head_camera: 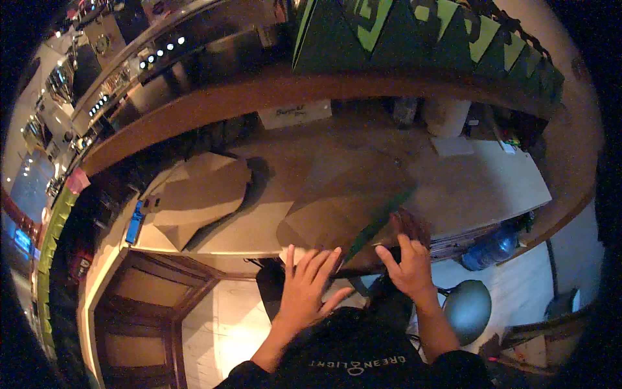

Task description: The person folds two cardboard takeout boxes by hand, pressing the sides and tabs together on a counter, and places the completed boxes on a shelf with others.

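A narrow dark green piece [379,224], perhaps paper or cloth, runs slantwise across the desk surface between my hands. My left hand [308,284] is at the desk's front edge with its fingers spread, palm down and nothing in it; fingertips overlap the edge of a brown sheet [311,226]. To the right of the green piece is my right hand [410,270], thumb apart from the bent fingers. Nothing shows in its grip, and its shadow falls on the surface ahead. Whether either hand presses on the sheet is hard to tell.
Folded brown paper [204,185] rises from the desk at left, near a blue object [134,222]. A box bearing writing [294,114] stands under the raised counter [233,90]. Green pennants [427,53] hang above. At right are a blue plastic bottle [491,247] and a round stool [468,312].
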Demonstrator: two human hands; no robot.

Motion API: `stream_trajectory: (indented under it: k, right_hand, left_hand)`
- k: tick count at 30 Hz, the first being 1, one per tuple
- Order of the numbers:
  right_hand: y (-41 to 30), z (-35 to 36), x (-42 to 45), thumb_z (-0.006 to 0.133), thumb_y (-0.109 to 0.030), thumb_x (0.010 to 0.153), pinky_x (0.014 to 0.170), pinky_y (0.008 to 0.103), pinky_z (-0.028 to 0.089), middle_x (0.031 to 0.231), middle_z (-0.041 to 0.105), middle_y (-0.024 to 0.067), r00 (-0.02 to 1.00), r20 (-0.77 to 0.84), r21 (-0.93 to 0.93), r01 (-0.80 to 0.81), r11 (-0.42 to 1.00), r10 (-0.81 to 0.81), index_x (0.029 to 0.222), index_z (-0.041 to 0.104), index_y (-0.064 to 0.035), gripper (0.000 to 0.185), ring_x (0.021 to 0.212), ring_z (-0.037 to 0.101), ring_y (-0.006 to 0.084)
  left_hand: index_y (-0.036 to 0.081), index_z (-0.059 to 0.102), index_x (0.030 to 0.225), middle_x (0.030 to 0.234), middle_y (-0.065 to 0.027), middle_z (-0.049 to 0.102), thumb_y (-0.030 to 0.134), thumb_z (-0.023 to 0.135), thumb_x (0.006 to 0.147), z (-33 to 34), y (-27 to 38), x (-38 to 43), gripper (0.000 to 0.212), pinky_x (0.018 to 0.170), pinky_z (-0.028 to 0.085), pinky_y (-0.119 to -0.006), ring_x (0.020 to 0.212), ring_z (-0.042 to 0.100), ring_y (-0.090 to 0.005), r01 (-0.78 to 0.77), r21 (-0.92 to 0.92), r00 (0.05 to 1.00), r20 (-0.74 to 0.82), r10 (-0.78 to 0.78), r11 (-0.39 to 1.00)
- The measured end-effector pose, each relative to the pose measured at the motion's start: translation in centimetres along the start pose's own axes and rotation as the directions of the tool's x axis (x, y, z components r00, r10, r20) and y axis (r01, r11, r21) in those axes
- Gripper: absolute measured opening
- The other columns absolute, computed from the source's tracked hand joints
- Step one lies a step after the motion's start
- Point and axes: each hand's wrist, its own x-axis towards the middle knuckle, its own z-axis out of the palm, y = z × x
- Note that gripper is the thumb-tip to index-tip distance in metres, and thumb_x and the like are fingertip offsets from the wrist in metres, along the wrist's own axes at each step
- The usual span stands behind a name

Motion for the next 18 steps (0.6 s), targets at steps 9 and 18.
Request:
stream_trajectory:
  k: [9, 18]
  right_hand:
    - [-2.6, 0.6, -1.5, 0.077, -0.038, 0.076, 0.105, 0.0557, 0.033, 0.113, 0.063, 0.014, 0.967, -0.16, 0.137, 0.22, 0.966, -0.198, 0.126, 0.059, -0.0092, 0.061, 0.112, 0.054, 0.0348]
    - [-2.9, 2.1, -1.4, 0.073, -0.014, 0.075, 0.103, 0.0522, 0.03, 0.096, 0.067, -0.0019, 0.934, 0.022, 0.048, 0.354, 0.934, -0.356, 0.097, 0.071, -0.0142, 0.022, 0.106, 0.056, 0.024]
  left_hand:
    - [0.015, 0.056, 0.134, 0.135, -0.0079, 0.055, 0.007, 0.07, 0.063, -1.4, -7.9, -1.7, 0.074, 0.12, 0.019, -0.057, 0.13, 0.045, -0.0338, 0.007, 0.041, 0.997, 0.079, -0.01, 0.999]
    - [0.015, 0.069, 0.109, 0.103, 0.0003, 0.068, 0.009, 0.079, 0.07, 1.1, -8.9, -1.4, 0.04, 0.106, 0.038, -0.049, 0.098, 0.059, -0.0234, -0.096, -0.041, 0.976, -0.201, 0.086, 0.995]
